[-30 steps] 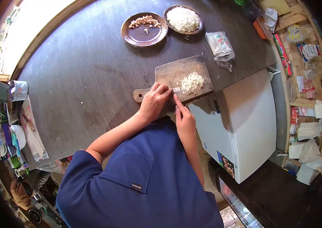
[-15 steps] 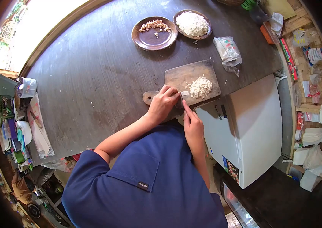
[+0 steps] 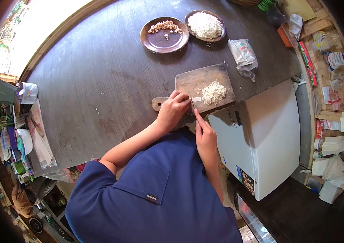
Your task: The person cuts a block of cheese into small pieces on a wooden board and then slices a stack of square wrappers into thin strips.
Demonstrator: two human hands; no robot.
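Observation:
On the wooden cutting board (image 3: 188,82) lies a pile of thin white strips (image 3: 213,92). My left hand (image 3: 174,106) is closed at the board's front left, its fingertips pressed on a small pale piece beside the knife blade. A flat white slice (image 3: 196,99) rests just right of the blade. My right hand (image 3: 204,131) is closed around the knife (image 3: 193,104), with the index finger stretched along it; the handle is mostly hidden in the palm.
Behind the board stand a brown plate (image 3: 159,45) with small brownish pieces and another plate (image 3: 223,34) heaped with white shreds. A plastic packet (image 3: 243,54) lies to their right. A white appliance (image 3: 261,133) stands right of the table (image 3: 99,93).
The white slice and the knife have barely shifted against my left fingertips. The whole view has moved slightly; nothing was let go or taken hold of.

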